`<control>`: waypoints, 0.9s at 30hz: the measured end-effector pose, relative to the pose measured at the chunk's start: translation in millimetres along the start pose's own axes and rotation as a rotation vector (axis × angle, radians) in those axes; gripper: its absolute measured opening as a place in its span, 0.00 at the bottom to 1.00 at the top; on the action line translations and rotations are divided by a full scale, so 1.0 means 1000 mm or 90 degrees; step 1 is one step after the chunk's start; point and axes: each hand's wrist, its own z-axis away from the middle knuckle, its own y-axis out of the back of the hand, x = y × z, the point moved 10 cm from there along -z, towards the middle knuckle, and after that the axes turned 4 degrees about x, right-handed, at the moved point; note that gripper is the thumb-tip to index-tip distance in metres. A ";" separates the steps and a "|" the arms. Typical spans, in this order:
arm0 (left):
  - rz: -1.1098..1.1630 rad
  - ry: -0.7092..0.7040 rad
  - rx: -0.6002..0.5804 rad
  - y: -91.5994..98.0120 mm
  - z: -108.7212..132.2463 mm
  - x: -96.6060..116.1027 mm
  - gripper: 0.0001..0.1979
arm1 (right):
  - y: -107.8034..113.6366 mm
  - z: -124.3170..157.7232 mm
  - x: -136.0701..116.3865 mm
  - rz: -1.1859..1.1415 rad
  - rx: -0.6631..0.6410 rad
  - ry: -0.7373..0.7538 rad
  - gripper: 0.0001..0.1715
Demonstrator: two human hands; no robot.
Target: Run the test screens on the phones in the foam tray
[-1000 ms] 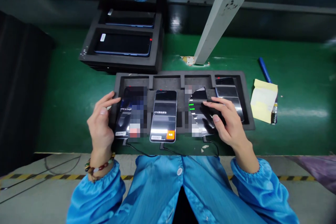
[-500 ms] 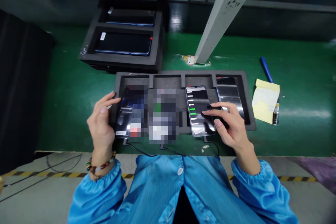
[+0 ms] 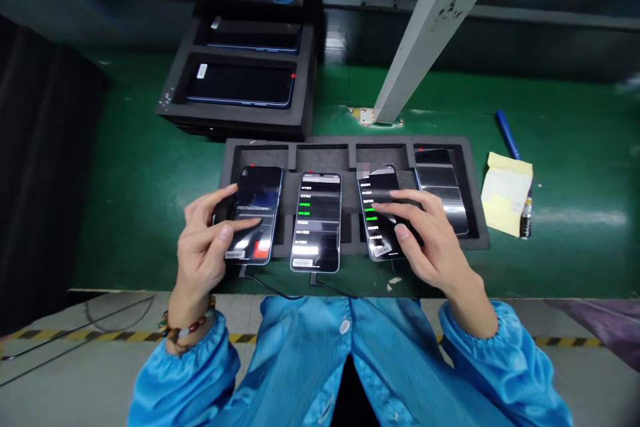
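Note:
My left hand (image 3: 203,247) is over the left phone (image 3: 260,190), its forefinger stretched across the lit screen and another fingertip at the phone's left edge. That screen shows a line of text and a red patch near the bottom. Beside it lies the middle phone (image 3: 316,240), a list with two green lines on its screen. My right hand (image 3: 435,247) is spread over the right edge of a third phone (image 3: 380,233), fingers reaching onto a similar list. These phones rest across a dark grey foam tray (image 3: 480,220). Neither hand grasps anything.
A fourth phone (image 3: 440,180), screen dark, lies in the tray's right compartment. Black cables (image 3: 270,288) run from the lower ends of the left and middle phones. Behind stands a stack of foam trays (image 3: 300,113) holding phones. A slanted post (image 3: 425,40), yellow paper (image 3: 507,190) and blue pen (image 3: 507,133) are further right.
My left hand has moved right, its forefinger now over the left phone, whose screen text has changed. My right hand has shifted slightly left. The third phone sits a little differently.

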 end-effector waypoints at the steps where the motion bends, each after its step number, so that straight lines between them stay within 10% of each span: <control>1: 0.025 -0.022 0.001 0.000 0.001 0.003 0.23 | 0.001 0.000 0.005 0.003 0.007 -0.016 0.22; 27: 0.026 -0.107 0.003 0.008 0.008 0.013 0.19 | 0.008 0.018 0.028 -0.010 0.032 -0.017 0.17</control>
